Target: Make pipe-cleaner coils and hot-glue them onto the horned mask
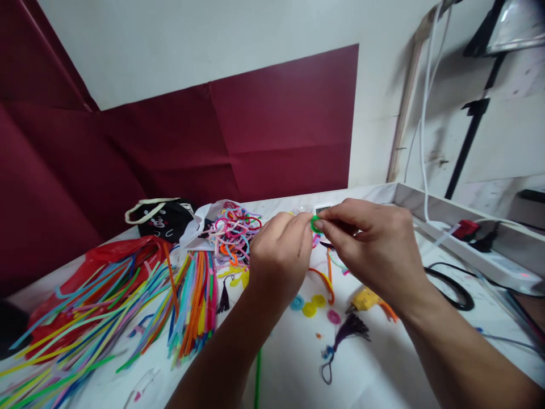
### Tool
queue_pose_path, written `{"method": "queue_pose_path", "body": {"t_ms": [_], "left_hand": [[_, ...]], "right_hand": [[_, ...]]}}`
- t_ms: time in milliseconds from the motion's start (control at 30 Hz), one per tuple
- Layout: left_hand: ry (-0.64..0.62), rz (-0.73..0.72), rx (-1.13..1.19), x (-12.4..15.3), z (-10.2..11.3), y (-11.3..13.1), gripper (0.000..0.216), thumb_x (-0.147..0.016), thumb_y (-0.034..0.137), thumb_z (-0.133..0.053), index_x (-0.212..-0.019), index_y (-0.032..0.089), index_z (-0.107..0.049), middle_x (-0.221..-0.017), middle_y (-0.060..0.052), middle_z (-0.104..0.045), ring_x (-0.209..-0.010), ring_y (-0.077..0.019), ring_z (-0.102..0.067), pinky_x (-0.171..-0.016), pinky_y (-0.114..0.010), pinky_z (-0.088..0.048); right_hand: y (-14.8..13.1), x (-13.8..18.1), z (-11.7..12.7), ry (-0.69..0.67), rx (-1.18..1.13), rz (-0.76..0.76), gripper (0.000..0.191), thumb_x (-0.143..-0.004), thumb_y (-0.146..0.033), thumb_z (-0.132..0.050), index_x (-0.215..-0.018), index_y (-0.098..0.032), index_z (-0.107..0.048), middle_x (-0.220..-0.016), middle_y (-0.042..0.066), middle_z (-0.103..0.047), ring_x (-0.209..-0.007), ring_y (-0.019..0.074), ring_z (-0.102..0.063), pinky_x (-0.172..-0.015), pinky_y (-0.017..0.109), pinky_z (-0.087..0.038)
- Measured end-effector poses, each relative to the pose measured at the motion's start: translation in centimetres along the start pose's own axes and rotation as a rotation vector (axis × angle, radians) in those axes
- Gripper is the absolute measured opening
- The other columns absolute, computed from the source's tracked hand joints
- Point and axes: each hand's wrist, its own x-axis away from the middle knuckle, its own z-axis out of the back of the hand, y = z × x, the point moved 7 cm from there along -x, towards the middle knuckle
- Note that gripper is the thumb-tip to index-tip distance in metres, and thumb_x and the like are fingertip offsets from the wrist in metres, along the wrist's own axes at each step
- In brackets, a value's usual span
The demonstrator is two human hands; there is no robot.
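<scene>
In front of me both hands meet at a small green pipe cleaner coil (315,224). My right hand (370,241) pinches it between thumb and forefinger. My left hand (281,250) is closed beside it, its fingertips at the coil's left edge and mostly hidden from me. A straight green pipe cleaner length (258,378) shows beyond my left forearm; whether it joins the coil is hidden. Below the hands lie a blue coil (297,303), two yellow coils (309,309) and a pink coil (334,316). A dark purple tassel (351,331) with a loop lies nearer me.
Many loose pipe cleaners (93,318) spread over a red plastic bag (97,255) at left. Behind them are a black pouch (162,218) and a tangled colourful pile (234,233). To the right are a yellow glue gun (366,298), black scissors handles (453,289) and a power strip (506,272).
</scene>
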Motion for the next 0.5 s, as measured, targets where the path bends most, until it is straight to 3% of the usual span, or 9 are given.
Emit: {"method": "queue_pose_path", "body": {"t_ms": [267, 400, 500], "left_hand": [[0.055, 0.179, 0.203, -0.2, 0.5, -1.1, 0.014, -0.085, 0.010, -0.058, -0.086, 0.015, -0.071, -0.073, -0.001, -0.067, -0.064, -0.0097, -0.061, -0.064, -0.021, -0.049], [-0.039, 0.307, 0.414, -0.2, -0.4, -2.4, 0.011, -0.084, 0.010, -0.061, -0.086, 0.016, -0.070, -0.077, 0.000, -0.068, -0.066, -0.0089, -0.062, -0.063, -0.019, -0.051], [-0.063, 0.334, 0.434, -0.2, -0.6, -2.8, 0.008, -0.084, 0.012, -0.061, -0.085, 0.016, -0.069, -0.078, 0.000, -0.069, -0.068, -0.0100, -0.063, -0.063, -0.019, -0.050]], "right_hand": [[-0.1, 0.8, -0.4, 0.131, -0.157, -0.087, 0.010, -0.083, -0.013, -0.065, -0.078, -0.020, -0.071, -0.074, 0.001, -0.071, -0.066, 0.0147, -0.064, -0.063, 0.028, -0.049], [0.7, 0.6, -1.0, 0.077, -0.233, -0.159, 0.007, -0.083, -0.015, -0.067, -0.080, -0.020, -0.072, -0.076, 0.000, -0.071, -0.067, 0.0148, -0.065, -0.065, 0.028, -0.049], [1.4, 0.5, -1.5, 0.026, -0.283, -0.202, 0.005, -0.083, -0.017, -0.068, -0.083, -0.020, -0.072, -0.077, 0.000, -0.071, -0.066, 0.0140, -0.064, -0.064, 0.027, -0.048]]}}
